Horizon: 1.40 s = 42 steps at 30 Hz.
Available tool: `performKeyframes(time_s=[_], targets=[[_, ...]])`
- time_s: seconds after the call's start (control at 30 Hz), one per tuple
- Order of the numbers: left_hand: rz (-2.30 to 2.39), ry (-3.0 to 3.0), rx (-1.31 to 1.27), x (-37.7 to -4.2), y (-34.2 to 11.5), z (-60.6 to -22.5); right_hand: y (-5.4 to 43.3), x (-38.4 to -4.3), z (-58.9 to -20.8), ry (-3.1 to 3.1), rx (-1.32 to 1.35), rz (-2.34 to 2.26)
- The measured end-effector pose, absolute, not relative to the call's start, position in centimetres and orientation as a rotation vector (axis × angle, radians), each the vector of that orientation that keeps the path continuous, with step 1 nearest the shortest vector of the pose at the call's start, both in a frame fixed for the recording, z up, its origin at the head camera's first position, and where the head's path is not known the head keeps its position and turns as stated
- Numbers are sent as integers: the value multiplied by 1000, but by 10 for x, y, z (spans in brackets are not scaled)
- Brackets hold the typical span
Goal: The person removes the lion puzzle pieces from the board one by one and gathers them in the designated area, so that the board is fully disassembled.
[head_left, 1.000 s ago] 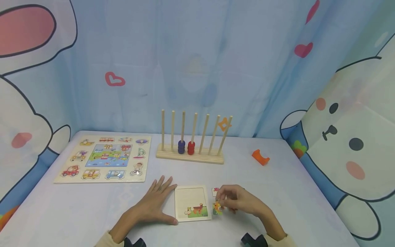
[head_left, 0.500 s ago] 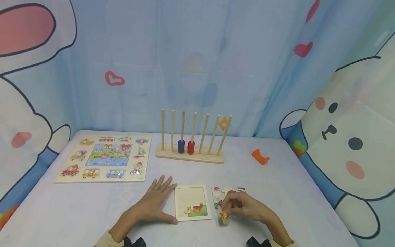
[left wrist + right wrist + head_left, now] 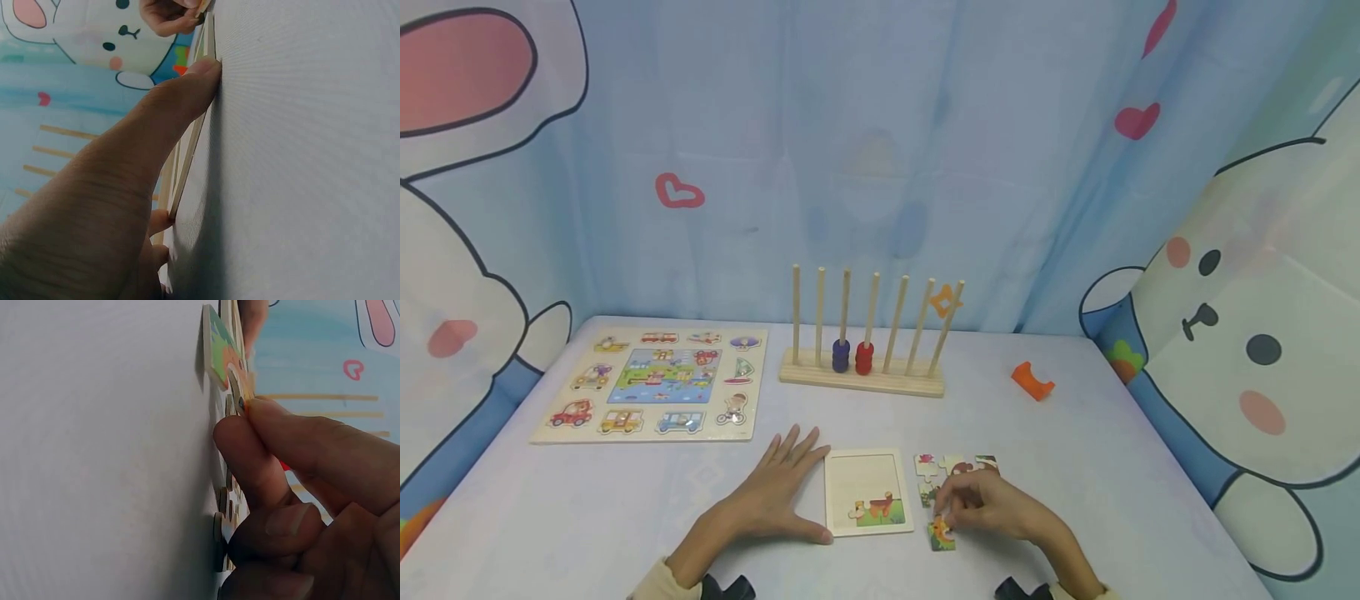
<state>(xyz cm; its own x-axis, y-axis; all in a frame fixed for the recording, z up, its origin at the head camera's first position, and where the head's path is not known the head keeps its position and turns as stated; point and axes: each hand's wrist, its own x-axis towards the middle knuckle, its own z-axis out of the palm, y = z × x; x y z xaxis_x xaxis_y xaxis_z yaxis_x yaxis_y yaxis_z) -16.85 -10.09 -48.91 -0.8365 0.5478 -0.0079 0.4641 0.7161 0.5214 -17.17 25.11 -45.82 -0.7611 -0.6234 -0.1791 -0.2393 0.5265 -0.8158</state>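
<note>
My left hand [image 3: 778, 492] lies with fingers spread at the left side of a square wooden puzzle tray [image 3: 861, 475]. Its thumb touches the tray's near left corner, as the left wrist view also shows. Inside the tray's lower right sit joined puzzle pieces [image 3: 880, 510] with a brown animal on green. To the right of the tray, my right hand [image 3: 988, 504] pinches a puzzle piece [image 3: 942, 535] between thumb and index finger. That piece [image 3: 220, 353] bears an orange figure on green and is tilted off the table in the right wrist view.
Loose puzzle pieces [image 3: 927, 465] lie behind the right hand, partly hidden by it. A wooden peg rack [image 3: 865, 382] with blue and red beads stands at the back. A vehicle puzzle board [image 3: 647, 387] lies at left, an orange curved block [image 3: 1033, 382] at right.
My right hand has moved right and nearer to me with the pinched puzzle piece, away from the tray's edge, uncovering more loose pieces. The left hand has stayed in place.
</note>
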Motion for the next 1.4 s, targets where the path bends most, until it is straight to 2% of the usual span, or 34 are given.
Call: performKeyframes(time_s=[1.4], targets=[[770, 2760, 821, -168, -101, -488, 239, -171, -456, 2447, -660, -1132]])
